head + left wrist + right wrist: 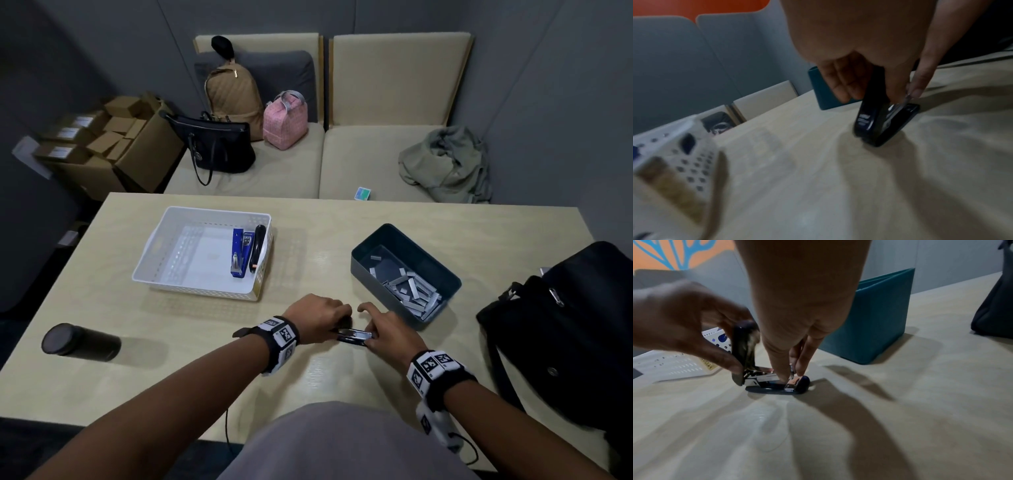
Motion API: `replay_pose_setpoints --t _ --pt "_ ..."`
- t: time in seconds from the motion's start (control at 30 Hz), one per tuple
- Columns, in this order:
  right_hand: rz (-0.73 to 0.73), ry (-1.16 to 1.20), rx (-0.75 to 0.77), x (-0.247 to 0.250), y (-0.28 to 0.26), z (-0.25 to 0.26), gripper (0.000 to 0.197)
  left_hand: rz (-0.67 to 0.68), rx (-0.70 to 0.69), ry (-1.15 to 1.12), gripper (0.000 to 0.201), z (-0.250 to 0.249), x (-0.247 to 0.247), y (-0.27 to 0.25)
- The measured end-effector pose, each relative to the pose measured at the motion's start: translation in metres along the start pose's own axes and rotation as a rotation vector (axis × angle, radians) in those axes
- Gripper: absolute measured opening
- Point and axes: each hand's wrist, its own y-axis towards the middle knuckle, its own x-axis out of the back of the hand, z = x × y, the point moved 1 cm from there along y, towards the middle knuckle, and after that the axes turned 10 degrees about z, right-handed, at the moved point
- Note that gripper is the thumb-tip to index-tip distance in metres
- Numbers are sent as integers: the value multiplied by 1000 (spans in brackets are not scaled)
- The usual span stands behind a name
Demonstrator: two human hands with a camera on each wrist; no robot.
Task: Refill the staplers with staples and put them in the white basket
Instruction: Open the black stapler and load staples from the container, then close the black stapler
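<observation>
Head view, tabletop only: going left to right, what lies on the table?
Black cylindrical bottle lying on its side → white basket holding a blue stapler and a black stapler → left hand → open black stapler on the table → dark bin of staple strips → black bag.

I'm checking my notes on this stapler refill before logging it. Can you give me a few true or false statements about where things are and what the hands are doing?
1. The white basket already holds two staplers, a blue stapler and a black one. True.
2. The left hand holds the top of the open black stapler up. True.
3. The right hand is reaching into the dark bin of staples. False: its fingers are at the stapler's metal channel on the table.
4. The dark bin is empty. False: staple strips lie in it.
5. The black bottle stands inside the basket. False: it lies on the table, outside it.
</observation>
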Motion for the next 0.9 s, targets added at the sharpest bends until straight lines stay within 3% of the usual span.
replay_pose_setpoints --t 0.13,0.27,0.43,0.6,0.7,0.83,0.9 --pt "48 110 -19 -4 1 -6 57 103 52 65 24 -19 -19 23" --pt "123 120 -76 -9 -2 -18 59 132 197 23 36 -24 -48 27" --pt "212 108 -96 -6 -2 -23 55 177 223 -55 39 -19 -55 27" --pt "142 334 -72 3 6 -9 46 142 235 -348 38 -7 -37 19" --pt "110 463 -40 12 10 9 40 120 172 -589 40 1 -26 5" --pt "101 613 -5 31 28 47 44 64 170 -1022 37 22 -11 -23" --pt "102 633 39 41 46 71 54 -46 223 -1072 40 43 -2 -38"
